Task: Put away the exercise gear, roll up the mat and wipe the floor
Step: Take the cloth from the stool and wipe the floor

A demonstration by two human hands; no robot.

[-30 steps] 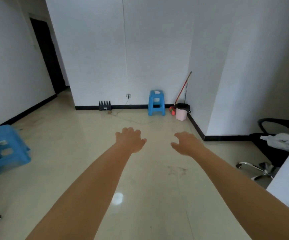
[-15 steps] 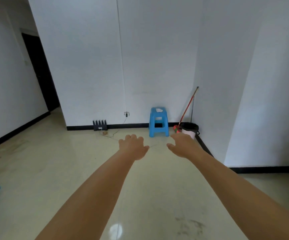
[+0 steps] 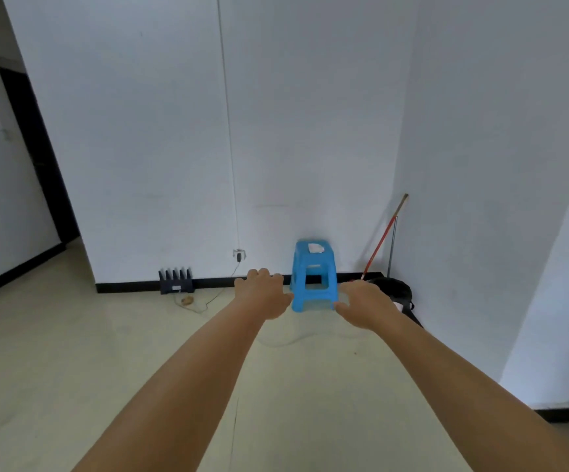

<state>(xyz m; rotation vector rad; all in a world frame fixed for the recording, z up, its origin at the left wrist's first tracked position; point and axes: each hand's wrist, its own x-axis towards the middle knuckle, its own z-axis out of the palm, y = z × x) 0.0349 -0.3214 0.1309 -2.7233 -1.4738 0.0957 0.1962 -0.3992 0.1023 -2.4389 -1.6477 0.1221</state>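
Note:
Both my arms stretch forward over the pale tiled floor [image 3: 71, 362]. My left hand [image 3: 265, 294] and my right hand [image 3: 364, 304] hang in the air with relaxed fingers and hold nothing. Between them, farther off against the white wall, stands a blue plastic stool [image 3: 314, 274] with a white cloth [image 3: 316, 248] on its seat. A red-handled mop [image 3: 383, 236] leans in the corner to the right of the stool, above a bucket with a dark rim [image 3: 397, 288] that my right hand partly hides. No mat or exercise gear is in view.
A black router [image 3: 175, 282] sits on the floor by the wall, with a cable running to a plug [image 3: 239, 256]. A dark doorway [image 3: 34, 158] opens at the left. A white wall corner [image 3: 548, 267] juts out at the right.
The view has lifted and moved closer to the far wall; the stool and mop look larger. The blue stool at the left and the office chair have left the view. Both hands stay empty.

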